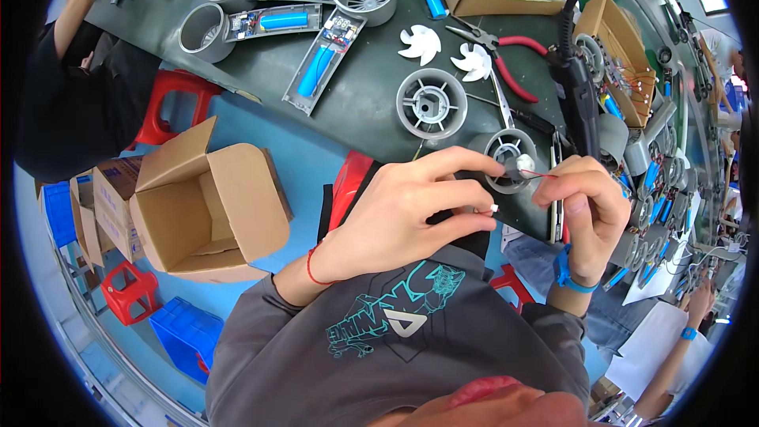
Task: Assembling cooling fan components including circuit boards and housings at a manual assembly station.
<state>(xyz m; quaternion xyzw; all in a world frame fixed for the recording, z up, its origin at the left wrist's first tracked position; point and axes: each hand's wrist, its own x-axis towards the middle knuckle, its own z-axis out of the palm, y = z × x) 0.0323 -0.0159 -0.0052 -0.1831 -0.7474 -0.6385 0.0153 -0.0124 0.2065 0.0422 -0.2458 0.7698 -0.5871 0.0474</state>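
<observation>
At the table's near edge, my left hand [419,202] is closed, with a small white piece [494,208] between its fingertips. Its index fingertip reaches a small motor-like part with a white end [524,164], seen over a grey ring housing [509,141]. Whether that finger grips the part or only touches it, I cannot tell. From the white end a thin red wire [539,175] runs to my right hand [587,198], whose thumb and forefinger are pinched on it. Farther off stands another grey spoked housing [431,104]. Two white fan impellers [420,45] lie beyond it.
Red-handled pliers [514,63] and a black-handled tool [531,120] lie beyond my hands. A black flexible arm [575,71] rises at the right. Grey handles with blue batteries [324,63] lie far left; a cardboard tray [498,5] sits behind. An open carton [253,198] stands on the floor.
</observation>
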